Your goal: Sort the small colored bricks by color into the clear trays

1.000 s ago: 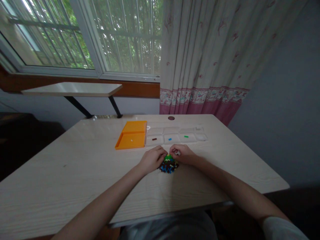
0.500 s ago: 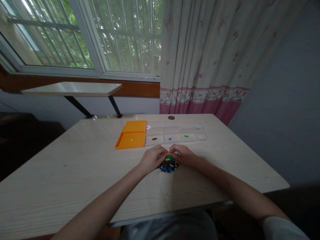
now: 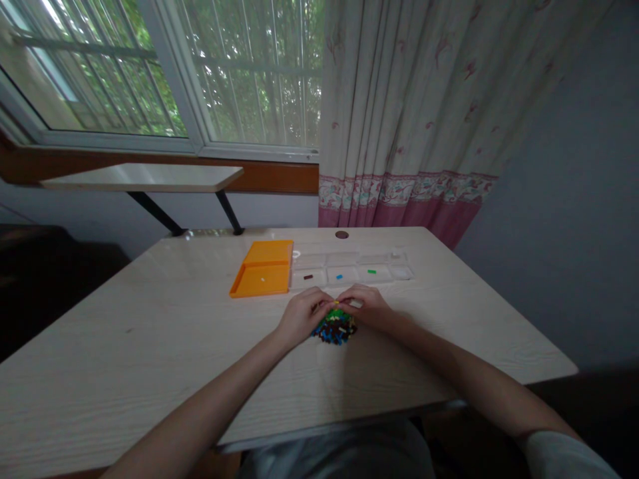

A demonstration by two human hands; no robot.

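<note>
A small heap of coloured beads (image 3: 335, 329), blue, green, brown and yellow, lies on the pale wooden table (image 3: 150, 346). My left hand (image 3: 301, 316) and my right hand (image 3: 367, 306) meet over the heap's far edge, fingers curled and pinched together. What the fingertips hold is too small to make out. Just beyond the hands lies a clear compartment tray (image 3: 349, 269) with one brown, one blue and one green piece in separate cells.
An orange lid or tray (image 3: 263, 269) lies left of the clear tray. A round hole (image 3: 342, 235) is in the table's far edge. Behind stand a window, a wall shelf (image 3: 144, 177) and a curtain (image 3: 424, 113).
Both hands have crept slightly away from me over the heap, their fingertips drawing closer together. Nothing else has moved.
</note>
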